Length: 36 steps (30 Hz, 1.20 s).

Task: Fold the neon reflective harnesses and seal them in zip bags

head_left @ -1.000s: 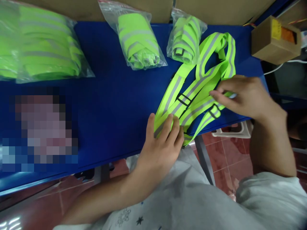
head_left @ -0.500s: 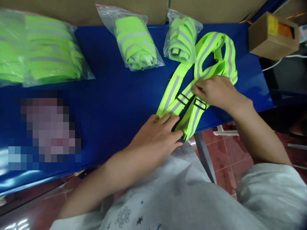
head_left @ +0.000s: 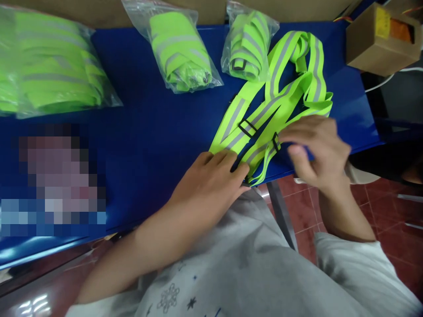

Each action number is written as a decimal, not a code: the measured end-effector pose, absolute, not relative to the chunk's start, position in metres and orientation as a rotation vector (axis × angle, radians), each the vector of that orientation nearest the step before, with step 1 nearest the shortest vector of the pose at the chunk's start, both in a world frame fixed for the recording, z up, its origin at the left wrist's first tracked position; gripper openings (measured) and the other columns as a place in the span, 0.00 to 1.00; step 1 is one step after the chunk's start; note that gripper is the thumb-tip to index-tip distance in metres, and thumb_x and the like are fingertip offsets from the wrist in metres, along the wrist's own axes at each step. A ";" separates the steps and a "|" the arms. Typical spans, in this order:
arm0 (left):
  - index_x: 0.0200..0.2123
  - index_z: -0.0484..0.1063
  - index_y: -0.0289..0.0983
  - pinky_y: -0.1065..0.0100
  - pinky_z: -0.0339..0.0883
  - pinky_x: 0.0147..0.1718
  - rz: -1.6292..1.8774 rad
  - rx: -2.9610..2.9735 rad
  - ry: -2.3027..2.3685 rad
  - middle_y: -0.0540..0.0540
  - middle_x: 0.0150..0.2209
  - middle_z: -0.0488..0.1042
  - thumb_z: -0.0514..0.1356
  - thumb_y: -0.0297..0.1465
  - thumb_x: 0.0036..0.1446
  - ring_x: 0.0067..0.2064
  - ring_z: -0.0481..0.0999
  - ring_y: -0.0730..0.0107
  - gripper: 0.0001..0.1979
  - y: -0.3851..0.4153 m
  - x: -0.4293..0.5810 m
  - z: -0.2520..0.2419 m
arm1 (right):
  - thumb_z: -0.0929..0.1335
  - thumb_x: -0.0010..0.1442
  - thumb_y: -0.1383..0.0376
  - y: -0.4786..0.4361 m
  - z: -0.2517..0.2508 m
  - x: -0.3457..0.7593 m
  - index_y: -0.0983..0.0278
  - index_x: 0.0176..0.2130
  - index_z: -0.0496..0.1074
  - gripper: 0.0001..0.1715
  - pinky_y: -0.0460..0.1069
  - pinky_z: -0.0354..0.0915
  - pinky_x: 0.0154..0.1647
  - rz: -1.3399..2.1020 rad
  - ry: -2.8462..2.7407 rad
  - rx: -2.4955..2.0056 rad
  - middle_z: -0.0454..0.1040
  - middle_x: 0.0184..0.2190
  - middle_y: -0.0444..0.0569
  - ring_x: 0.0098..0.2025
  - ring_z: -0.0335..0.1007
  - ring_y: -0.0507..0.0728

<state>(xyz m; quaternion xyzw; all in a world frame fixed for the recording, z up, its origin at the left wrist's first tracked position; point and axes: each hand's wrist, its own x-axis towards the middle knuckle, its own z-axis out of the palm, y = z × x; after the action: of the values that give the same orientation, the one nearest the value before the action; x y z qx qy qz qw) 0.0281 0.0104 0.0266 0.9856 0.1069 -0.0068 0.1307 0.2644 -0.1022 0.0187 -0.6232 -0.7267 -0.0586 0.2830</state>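
Observation:
A neon-yellow reflective belt (head_left: 280, 99) with grey stripes lies in loops on the blue table. My left hand (head_left: 211, 178) is closed over its near end, fingers on the straps and the thumb by a dark piece at the table edge. Two black slider buckles show: one flat buckle (head_left: 247, 128) on the middle strap, and a tilted buckle (head_left: 276, 142) beside my right fingertips. My right hand (head_left: 319, 149) hovers over the right-hand strap, fingers bent and thumb apart, with a gap between. Its fingertips are at the strap beside the buckle; whether they touch it I cannot tell.
Clear bags of folded yellow belts lie along the back: a large bag (head_left: 59, 66) at left, a middle bag (head_left: 181, 53), and a smaller bag (head_left: 249, 46) against the loops. A cardboard box (head_left: 366, 44) stands back right. A pixelated patch covers something at left.
My right hand has moved right and toward me, its thumb coming away from the fingers. The right-hand strap has twisted and its buckle has tipped. My left hand stays on the near end.

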 end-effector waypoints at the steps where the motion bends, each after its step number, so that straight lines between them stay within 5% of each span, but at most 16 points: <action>1: 0.52 0.73 0.36 0.53 0.71 0.49 -0.044 2.876 0.330 0.37 0.55 0.74 0.61 0.40 0.68 0.56 0.75 0.49 0.16 0.007 0.027 0.028 | 0.68 0.69 0.64 -0.106 0.014 0.259 0.59 0.52 0.74 0.12 0.61 0.66 0.60 -0.074 -2.044 -1.632 0.80 0.48 0.49 0.51 0.77 0.61; 4: 0.53 0.73 0.34 0.44 0.67 0.58 -0.074 2.932 0.441 0.30 0.64 0.67 0.58 0.41 0.69 0.66 0.67 0.41 0.18 -0.001 0.025 0.029 | 0.69 0.70 0.58 -0.109 -0.006 0.252 0.62 0.54 0.73 0.16 0.61 0.61 0.65 0.100 -2.213 -1.645 0.79 0.53 0.52 0.56 0.76 0.61; 7: 0.53 0.74 0.34 0.37 0.60 0.63 -0.086 2.961 0.491 0.28 0.67 0.63 0.58 0.41 0.70 0.69 0.63 0.40 0.18 -0.004 0.022 0.028 | 0.69 0.70 0.58 -0.109 -0.017 0.255 0.62 0.48 0.74 0.12 0.60 0.61 0.65 0.135 -2.177 -1.633 0.80 0.47 0.50 0.51 0.76 0.59; 13: 0.51 0.77 0.34 0.41 0.67 0.59 -0.056 2.954 0.454 0.29 0.65 0.67 0.61 0.42 0.67 0.65 0.68 0.41 0.18 0.002 0.022 0.029 | 0.66 0.71 0.62 -0.111 0.020 0.259 0.60 0.39 0.70 0.07 0.52 0.65 0.40 0.280 -2.098 -1.607 0.74 0.31 0.44 0.34 0.70 0.55; 19: 0.54 0.76 0.31 0.41 0.68 0.56 -0.077 3.022 0.344 0.28 0.60 0.71 0.64 0.37 0.65 0.62 0.70 0.38 0.19 0.004 0.024 0.034 | 0.61 0.74 0.60 -0.083 0.064 0.240 0.62 0.39 0.73 0.16 0.54 0.62 0.43 0.382 -2.379 -1.569 0.75 0.35 0.49 0.38 0.71 0.58; 27: 0.54 0.74 0.35 0.51 0.69 0.56 -0.084 2.992 0.094 0.38 0.59 0.73 0.56 0.22 0.66 0.62 0.71 0.51 0.16 0.006 0.024 0.025 | 0.62 0.74 0.61 -0.063 0.034 0.271 0.61 0.44 0.75 0.14 0.47 0.56 0.32 1.055 -2.341 -1.642 0.77 0.33 0.44 0.31 0.70 0.52; 31: 0.47 0.75 0.35 0.52 0.70 0.52 -0.070 2.890 0.093 0.39 0.55 0.74 0.59 0.31 0.69 0.58 0.74 0.52 0.08 0.014 0.026 0.020 | 0.63 0.71 0.65 -0.060 0.028 0.275 0.59 0.49 0.76 0.13 0.47 0.58 0.34 1.134 -2.297 -1.637 0.79 0.37 0.43 0.32 0.72 0.51; 36: 0.46 0.74 0.36 0.58 0.70 0.45 0.129 2.785 0.194 0.44 0.48 0.78 0.52 0.44 0.72 0.47 0.79 0.59 0.19 0.030 0.025 0.020 | 0.64 0.67 0.66 -0.057 0.024 0.271 0.60 0.46 0.76 0.12 0.48 0.55 0.34 0.921 -2.407 -1.591 0.78 0.33 0.44 0.30 0.69 0.52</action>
<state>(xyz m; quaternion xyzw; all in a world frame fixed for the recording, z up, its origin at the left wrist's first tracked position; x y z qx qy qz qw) 0.0249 0.0298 0.0199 0.9816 0.0685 0.0456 0.1725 0.2711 -0.0574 0.0238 -0.5244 -0.7934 0.3036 0.0566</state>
